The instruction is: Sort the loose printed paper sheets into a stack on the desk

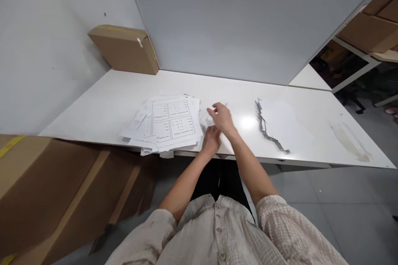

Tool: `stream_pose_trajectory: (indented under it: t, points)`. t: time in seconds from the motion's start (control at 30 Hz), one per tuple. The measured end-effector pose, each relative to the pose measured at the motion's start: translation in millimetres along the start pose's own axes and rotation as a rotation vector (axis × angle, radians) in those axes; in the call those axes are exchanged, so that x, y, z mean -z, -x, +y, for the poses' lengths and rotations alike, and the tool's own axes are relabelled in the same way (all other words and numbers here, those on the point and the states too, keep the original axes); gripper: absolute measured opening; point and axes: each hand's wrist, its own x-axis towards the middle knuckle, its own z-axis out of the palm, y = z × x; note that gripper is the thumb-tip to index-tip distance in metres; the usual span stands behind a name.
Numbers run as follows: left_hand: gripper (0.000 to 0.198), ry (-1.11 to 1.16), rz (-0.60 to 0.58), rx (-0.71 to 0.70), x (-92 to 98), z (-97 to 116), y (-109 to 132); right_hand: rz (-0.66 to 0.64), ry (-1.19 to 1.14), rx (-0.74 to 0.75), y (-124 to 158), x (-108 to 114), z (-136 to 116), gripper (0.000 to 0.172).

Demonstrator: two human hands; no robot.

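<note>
In the head view a loose, fanned-out stack of printed paper sheets (174, 122) lies on the white table (102, 103), left of my hands. My left hand (212, 141) rests near the front edge, just right of the stack, with its fingers curled in. What it holds, if anything, is hidden. Right above it is my right hand (222, 116), fingers and thumb apart, nothing visible between them. Small white paper scraps (203, 114) lie between the stack and my hands. To the right is a spread of white paper (281, 122) with a dark, jagged left edge.
A cardboard box (127, 49) stands at the back left against the wall. Large cardboard boxes (62, 190) stand on the floor at left. A grey panel (224, 20) closes the table's back. A smeared strip (351, 143) marks the right end. More boxes (370, 29) are at far right.
</note>
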Motion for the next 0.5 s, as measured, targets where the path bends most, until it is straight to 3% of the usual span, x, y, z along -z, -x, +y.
stream_pose_trajectory:
  t: [0.07, 0.13, 0.17, 0.23, 0.33, 0.5]
  points:
    - [0.048, -0.095, 0.005, -0.039, -1.8, -0.8, 0.5, 0.146, 0.104, -0.022, 8.1, 39.4, 43.1, 0.027]
    - [0.053, -0.195, 0.016, -0.073, -2.5, -0.8, 1.1, 0.333, 0.281, -0.147, 16.2, 79.1, 90.3, 0.03]
    - [0.054, -0.23, 0.018, -0.086, -2.4, -0.5, 1.3, 0.376, 0.369, -0.212, 20.0, 96.0, 112.8, 0.037]
    - [0.054, -0.258, 0.017, -0.094, -2.0, 0.5, 1.3, 0.333, 0.473, -0.324, 27.0, 119.2, 150.3, 0.055]
    - [0.055, -0.275, 0.015, -0.094, -1.3, 1.8, 1.0, 0.235, 0.511, -0.426, 34.4, 126.8, 179.9, 0.062]
    - [0.056, -0.275, 0.028, -0.096, -1.4, 2.2, 1.2, 0.186, 0.572, -0.407, 35.7, 116.5, 177.8, 0.038]
